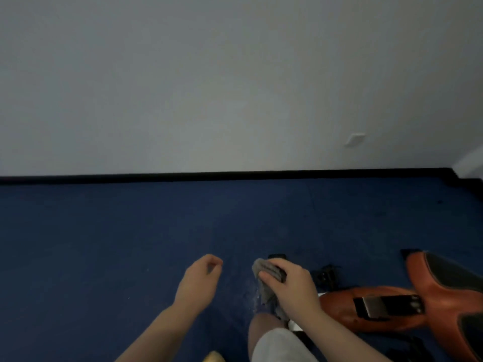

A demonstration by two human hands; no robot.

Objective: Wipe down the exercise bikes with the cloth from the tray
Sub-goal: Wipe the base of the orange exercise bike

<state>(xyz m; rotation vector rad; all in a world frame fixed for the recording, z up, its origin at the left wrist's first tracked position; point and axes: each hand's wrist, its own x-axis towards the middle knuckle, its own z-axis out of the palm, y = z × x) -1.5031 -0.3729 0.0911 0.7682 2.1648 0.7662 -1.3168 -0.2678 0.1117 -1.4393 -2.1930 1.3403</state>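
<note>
Low centre of the head view, grey cloth (269, 276) sits bunched in the right hand (291, 286): grip closed over its top, thumb on the near side, a tail hanging down toward the knee (264, 333). Cloth's long axis runs roughly vertical, top tipped slightly left. Exercise bike (386, 312) lies directly right of that grip, just beside the wrist; its orange body runs left-right with a dark-and-silver panel (386, 305) on top, and a taller orange-black part rises at the frame's right edge. So my read: next move is a short sweep right, right hand only, since it's both loaded and nearer. Left hand (200, 282) is well apart from the bike, fingers loosely curled, holding nothing. A small black piece (277, 256) pokes out behind the cloth; can't tell what it is. Tray isn't in view. Floor (130, 231) is dark blue carpet, bare ahead; black skirting, then a plain pale wall (209, 87) with a small white plate low right.
</note>
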